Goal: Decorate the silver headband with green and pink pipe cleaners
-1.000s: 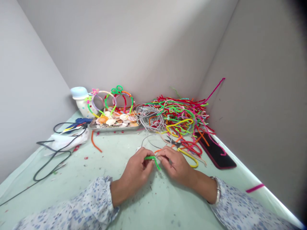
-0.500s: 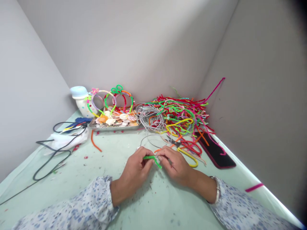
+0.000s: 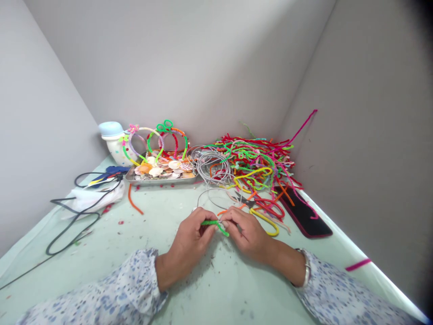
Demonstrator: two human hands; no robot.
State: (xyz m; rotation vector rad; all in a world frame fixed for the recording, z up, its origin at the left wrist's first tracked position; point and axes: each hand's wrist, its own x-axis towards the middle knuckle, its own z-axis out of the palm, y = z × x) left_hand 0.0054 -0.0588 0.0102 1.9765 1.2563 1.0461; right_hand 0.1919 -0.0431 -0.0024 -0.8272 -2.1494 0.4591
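Observation:
My left hand [image 3: 194, 234] pinches a short green pipe cleaner [image 3: 222, 229] between thumb and fingers, one end of it hanging free toward the right. Close beside it, my right hand [image 3: 246, 234] is closed in a pinch on a thin grey wire, right where the wire meets the green piece. The wire's loop [image 3: 214, 191] arches up behind both hands. Just past my right hand lie scissors with red handles [image 3: 273, 208] and a bent yellow pipe cleaner [image 3: 269, 222]. How the wire and the green piece join is hidden by my fingertips.
A metal tray [image 3: 158, 181] of seashells stands at the back, with pipe-cleaner hoops [image 3: 163, 144] in it. Coiled wire [image 3: 214, 167] and a tangled pipe-cleaner pile [image 3: 260, 158] sit right of it. A phone [image 3: 306, 214] lies right; a black cable [image 3: 72, 225] and white bottle [image 3: 117, 146] left.
Both hands stay almost in place. The free end of the green pipe cleaner has shifted very slightly, and the wire loop behind the hands has moved a little left.

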